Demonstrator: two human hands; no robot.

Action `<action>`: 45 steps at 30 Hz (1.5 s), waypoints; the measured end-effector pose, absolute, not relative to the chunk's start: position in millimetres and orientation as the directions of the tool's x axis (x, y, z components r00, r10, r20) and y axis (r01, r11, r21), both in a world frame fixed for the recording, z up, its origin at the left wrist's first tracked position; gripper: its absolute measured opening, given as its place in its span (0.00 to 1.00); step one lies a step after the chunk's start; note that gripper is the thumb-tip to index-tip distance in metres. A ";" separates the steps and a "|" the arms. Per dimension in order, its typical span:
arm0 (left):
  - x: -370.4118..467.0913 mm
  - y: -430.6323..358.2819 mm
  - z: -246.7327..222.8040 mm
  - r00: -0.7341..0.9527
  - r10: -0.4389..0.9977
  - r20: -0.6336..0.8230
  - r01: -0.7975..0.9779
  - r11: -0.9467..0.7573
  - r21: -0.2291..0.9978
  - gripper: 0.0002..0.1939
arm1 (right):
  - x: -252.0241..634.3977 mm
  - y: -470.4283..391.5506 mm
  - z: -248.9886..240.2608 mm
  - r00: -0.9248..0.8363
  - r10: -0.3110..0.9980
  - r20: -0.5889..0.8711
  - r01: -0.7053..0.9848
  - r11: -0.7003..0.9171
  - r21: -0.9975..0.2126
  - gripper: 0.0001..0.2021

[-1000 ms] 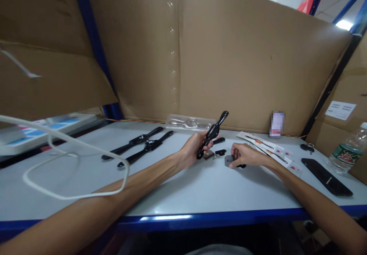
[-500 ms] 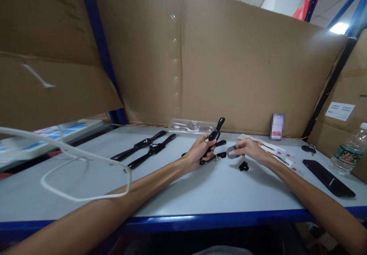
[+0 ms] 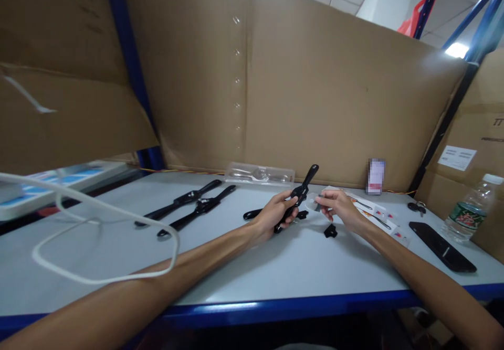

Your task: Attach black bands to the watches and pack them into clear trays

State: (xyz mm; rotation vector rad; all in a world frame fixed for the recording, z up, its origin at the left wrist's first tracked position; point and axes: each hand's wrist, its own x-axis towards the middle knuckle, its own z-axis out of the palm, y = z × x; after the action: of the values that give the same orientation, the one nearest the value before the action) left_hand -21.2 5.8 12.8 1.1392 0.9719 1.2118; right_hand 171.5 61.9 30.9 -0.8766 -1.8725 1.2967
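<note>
My left hand (image 3: 277, 211) is closed around a black spokeshave (image 3: 309, 176), which slants up to the right above the table. Just right of it, my right hand (image 3: 334, 205) pinches a small, thin, grey-and-clear piece (image 3: 312, 202); its exact kind is unclear. Below the right hand lies a small black shaped part (image 3: 331, 231). A second small black part (image 3: 302, 214) shows partly behind the left fingers. The handle of another spokeshave (image 3: 252, 214) pokes out behind my left hand. Two more spokeshaves (image 3: 189, 198) lie side by side to the left.
A clear plastic blister (image 3: 260, 174) lies by the cardboard back wall (image 3: 307, 87). To the right are printed cards (image 3: 378, 214), an upright phone (image 3: 375, 178), keys (image 3: 416, 208), a black phone (image 3: 443, 246) and a water bottle (image 3: 466, 213). A white cable (image 3: 106, 282) loops across the left foreground.
The spokeshave in my left hand has tipped further to the right. My right hand still pinches the thin piece, now turned and nearer to the spokeshave. The view has shifted slightly.
</note>
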 end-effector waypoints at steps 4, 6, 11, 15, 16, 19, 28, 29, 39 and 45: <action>-18.7 6.2 10.3 0.097 0.993 0.062 -0.130 -0.049 0.990 0.10 | 169.8 62.2 24.7 -0.561 0.817 0.132 0.123 0.240 -0.963 0.20; -16.5 3.7 10.5 0.099 0.992 0.075 -0.114 -0.063 0.991 0.13 | 168.8 61.2 22.7 -0.580 0.803 0.136 0.088 0.227 -0.970 0.19; -12.4 -2.6 12.2 0.169 0.977 0.128 -0.052 -0.121 0.991 0.18 | 165.0 55.8 22.3 -0.601 0.789 0.126 0.036 0.185 -0.982 0.18; -12.8 -0.7 10.7 0.158 0.977 0.141 -0.032 -0.138 0.990 0.19 | 162.3 51.3 23.6 -0.597 0.791 0.136 0.004 0.172 -0.985 0.17; -13.0 0.1 9.9 0.159 0.976 0.148 -0.028 -0.146 0.989 0.19 | 162.1 51.0 23.6 -0.595 0.791 0.142 -0.002 0.175 -0.985 0.17; -13.0 1.3 7.4 0.165 0.969 0.183 -0.036 -0.179 0.983 0.17 | 162.2 52.7 22.0 -0.586 0.794 0.159 -0.010 0.189 -0.982 0.17; -11.4 1.2 6.0 0.160 0.965 0.210 -0.004 -0.212 0.977 0.18 | 162.2 61.6 14.1 -0.583 0.760 0.288 0.097 0.417 -0.904 0.17; -11.5 1.2 6.3 0.163 0.965 0.206 -0.004 -0.209 0.978 0.18 | 162.0 61.2 14.3 -0.586 0.755 0.295 0.098 0.427 -0.899 0.16; -10.2 -1.3 7.1 0.133 0.970 0.205 -0.010 -0.205 0.979 0.19 | 162.3 58.6 17.1 -0.559 0.760 0.331 0.111 0.465 -0.878 0.13; -10.9 -0.4 7.6 0.147 0.965 0.219 -0.011 -0.220 0.976 0.19 | 162.1 56.9 17.4 -0.538 0.772 0.338 0.105 0.459 -0.882 0.14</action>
State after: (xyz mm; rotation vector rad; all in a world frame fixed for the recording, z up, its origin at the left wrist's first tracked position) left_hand -10.9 -0.4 7.6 1.4398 0.9890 1.2531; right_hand 162.1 56.9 17.4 -0.7328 -1.9429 1.1038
